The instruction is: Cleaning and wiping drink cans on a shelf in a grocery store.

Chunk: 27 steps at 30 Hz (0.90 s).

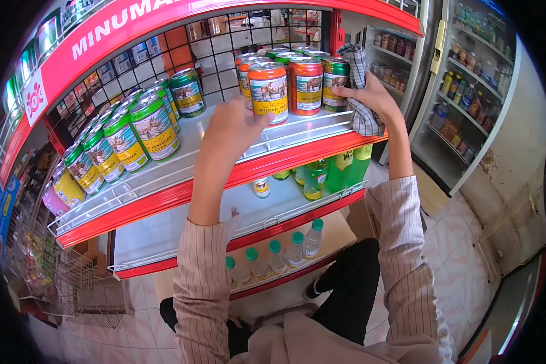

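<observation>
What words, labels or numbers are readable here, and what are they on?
I won't copy wording; print stands here:
Red header at top: large white letters, partly cut off.
Orange can by the left hand: dark lettering on yellow, readable.
Green cans at left: similar lettering.
Bottles at far right: labels too small to read.

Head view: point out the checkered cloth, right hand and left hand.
Checkered cloth (366, 120), head view, its lower part
Right hand (376, 99), head view, its middle
Left hand (229, 130), head view, its middle
</observation>
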{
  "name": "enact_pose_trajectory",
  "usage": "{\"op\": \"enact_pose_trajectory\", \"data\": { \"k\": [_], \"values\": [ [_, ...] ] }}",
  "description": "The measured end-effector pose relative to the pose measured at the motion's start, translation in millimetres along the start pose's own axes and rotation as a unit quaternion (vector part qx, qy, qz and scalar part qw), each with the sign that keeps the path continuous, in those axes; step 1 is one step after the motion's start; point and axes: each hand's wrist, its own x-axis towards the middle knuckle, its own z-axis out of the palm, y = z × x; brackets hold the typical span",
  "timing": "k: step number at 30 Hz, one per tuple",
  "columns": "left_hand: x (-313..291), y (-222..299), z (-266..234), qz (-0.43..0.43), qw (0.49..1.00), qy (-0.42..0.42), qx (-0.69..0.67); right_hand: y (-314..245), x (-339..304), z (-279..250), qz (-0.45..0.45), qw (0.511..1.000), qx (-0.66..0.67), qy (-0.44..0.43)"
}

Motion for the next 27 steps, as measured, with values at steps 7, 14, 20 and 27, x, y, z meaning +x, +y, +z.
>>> {"op": "enact_pose_trajectory", "data": {
  "k": [7, 14, 20, 27],
  "values": [
    [19.6, -6.2, 9.3, 0.023, 0.995, -0.073, -0.061, -2.3, -3.9, -4.4, 0.002, 1.0, 0.003, 0.013],
    [35.2, -15.1, 22.3, 0.046, 0.997, -0.04, -0.044, 10.6, 4.6, -4.5, 0.016, 0.999, -0.029, 0.025],
    [34.2, -17.5, 26.4, 0.043, 0.998, -0.03, -0.028, 4.7, 2.5, -4.3, 0.029, 0.999, -0.027, -0.009],
    [31.9, -17.8, 31.1, 0.033, 0.993, 0.0, -0.109, 2.2, -1.7, -6.5, 0.035, 0.999, -0.001, 0.006]
  ]
}}
